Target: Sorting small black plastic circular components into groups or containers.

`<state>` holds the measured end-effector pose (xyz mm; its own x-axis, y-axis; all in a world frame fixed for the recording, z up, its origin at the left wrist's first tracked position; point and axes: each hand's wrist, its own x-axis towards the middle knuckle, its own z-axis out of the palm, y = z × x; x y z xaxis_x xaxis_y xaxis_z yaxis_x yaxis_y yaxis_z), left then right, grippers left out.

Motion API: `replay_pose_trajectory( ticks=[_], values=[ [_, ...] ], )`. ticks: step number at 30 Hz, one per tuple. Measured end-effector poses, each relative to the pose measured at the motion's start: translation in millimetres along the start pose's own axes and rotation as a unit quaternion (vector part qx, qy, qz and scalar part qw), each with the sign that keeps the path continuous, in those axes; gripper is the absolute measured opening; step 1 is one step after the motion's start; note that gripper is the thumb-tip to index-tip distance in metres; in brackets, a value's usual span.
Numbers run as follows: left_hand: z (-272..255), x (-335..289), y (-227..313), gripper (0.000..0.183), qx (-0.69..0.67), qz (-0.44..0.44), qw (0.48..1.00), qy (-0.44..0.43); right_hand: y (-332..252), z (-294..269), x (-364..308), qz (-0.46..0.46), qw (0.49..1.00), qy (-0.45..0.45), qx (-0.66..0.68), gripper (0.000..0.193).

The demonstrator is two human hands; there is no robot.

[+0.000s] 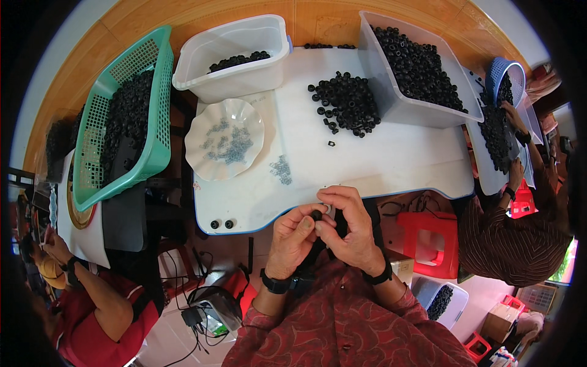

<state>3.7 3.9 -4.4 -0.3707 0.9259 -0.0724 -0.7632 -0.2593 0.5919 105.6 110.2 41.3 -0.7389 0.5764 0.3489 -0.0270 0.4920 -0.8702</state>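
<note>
Just past the table's near edge, my left hand (289, 243) pinches a small round black part (316, 215) between thumb and fingertips. My right hand (353, 235) meets it there, with its thumb and index finger closed in a pinch; whatever lies between those fingertips is too small to make out. On the white table (342, 171), a pile of similar black parts (348, 104) lies farther off. Small clear pieces (281, 170) are scattered beside a scalloped white plate (199, 158) that holds more of them. Two black parts (222, 224) stand at the near left corner.
A white tub (232, 85) and a grey bin (422, 110), both holding black parts, stand along the back. The green basket (162, 122) is at the left. People sit on both sides, one in a striped shirt (513, 244). Red stool (431, 241) and cables (192, 312) are below.
</note>
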Motion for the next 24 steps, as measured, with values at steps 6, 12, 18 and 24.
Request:
replay_pose_trajectory(
  ticks=[6,12,18,24],
  values=[
    [1,1,3,0.035,-0.026,0.024,0.999,0.014,5,13,-9,0.076,0.98,-0.004,0.185,0.056],
    [15,-5,6,0.035,0.056,0.019,0.997,0.053,-1,30,-14,0.095,0.992,-0.025,0.084,0.064],
    [21,-7,-3,0.05,0.128,0.135,0.978,0.088,-4,39,-11,0.108,0.993,-0.005,0.055,0.063],
    [17,-4,10,0.029,0.022,0.049,0.998,0.045,-13,30,-1,0.091,0.994,-0.021,0.056,0.06]
  ],
)
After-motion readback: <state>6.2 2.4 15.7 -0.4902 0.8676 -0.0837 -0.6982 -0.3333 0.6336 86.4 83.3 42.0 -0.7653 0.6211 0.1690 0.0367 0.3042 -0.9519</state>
